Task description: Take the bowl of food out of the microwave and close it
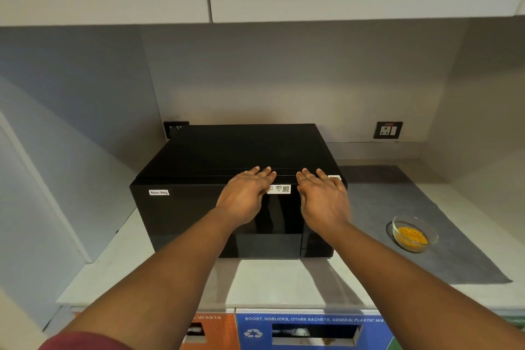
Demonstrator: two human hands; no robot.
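Head view shows both the left hand (pixel 245 197) and right hand (pixel 322 199) flat, holding nothing, on the shut microwave (pixel 199 179), while the glass bowl (pixel 412 233), likely breakable and best gripped by its rim, sits on the counter (pixel 284 281) to the right

Wall socket (pixel 387 130), grey mat (pixel 443 258), waste bins (pixel 312 331)

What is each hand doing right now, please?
Left hand: open, flat against the microwave door's top edge, holding nothing.
Right hand: open, flat beside it, holding nothing.
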